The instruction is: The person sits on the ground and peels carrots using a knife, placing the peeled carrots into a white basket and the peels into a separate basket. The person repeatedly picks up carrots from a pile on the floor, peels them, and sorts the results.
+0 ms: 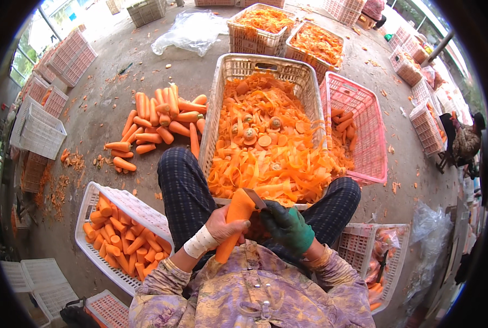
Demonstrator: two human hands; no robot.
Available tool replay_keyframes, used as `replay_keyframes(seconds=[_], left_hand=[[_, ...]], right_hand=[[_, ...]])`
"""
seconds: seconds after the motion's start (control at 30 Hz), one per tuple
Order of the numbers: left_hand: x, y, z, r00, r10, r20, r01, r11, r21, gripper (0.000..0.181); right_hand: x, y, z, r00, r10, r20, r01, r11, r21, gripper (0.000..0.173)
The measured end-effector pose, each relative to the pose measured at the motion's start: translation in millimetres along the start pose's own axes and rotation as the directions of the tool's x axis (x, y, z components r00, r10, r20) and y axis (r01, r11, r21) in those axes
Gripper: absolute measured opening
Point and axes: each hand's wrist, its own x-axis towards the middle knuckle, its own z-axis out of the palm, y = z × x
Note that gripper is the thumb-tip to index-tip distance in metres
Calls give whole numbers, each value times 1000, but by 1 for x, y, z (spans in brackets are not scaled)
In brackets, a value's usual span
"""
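Observation:
My bare left hand (pixel 226 226), with a white wrap around its wrist, is closed around a thick peeled carrot (pixel 240 205) that slants up over my lap. A knife (pixel 255 198) with a flat blade lies against the carrot's upper end. Its handle is hidden in my right hand (pixel 288 225), which wears a green glove with a dark coating. Just beyond both hands, a white plastic crate (pixel 221 98) between my knees holds a deep heap of carrot peelings (pixel 260 164). Several cut carrot ends (pixel 250 133) and round slices lie on top.
Unpeeled-looking carrots (pixel 157 115) are piled on the concrete floor at the left. A tilted white crate (pixel 89 205) holds peeled carrots (pixel 123 242). A pink crate (pixel 367 123) with carrots adjoins the middle crate. Far right, another person (pixel 467 139) sits by crates.

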Motion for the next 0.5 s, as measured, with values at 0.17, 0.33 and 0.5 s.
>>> replay_keyframes(seconds=[0.17, 0.33, 0.5], left_hand=[[0, -3, -4, 997, -70, 44, 68, 997, 42, 45], [0, -8, -6, 960, -243, 138, 265, 949, -173, 42], [8, -6, 1, 962, -222, 159, 255, 937, -238, 42]], right_hand=[[-6, 13, 1, 985, -145, 94, 170, 912, -373, 37], [-4, 19, 2, 976, -82, 201, 155, 911, -382, 39], [5, 28, 0, 973, -122, 195, 190, 906, -379, 40]])
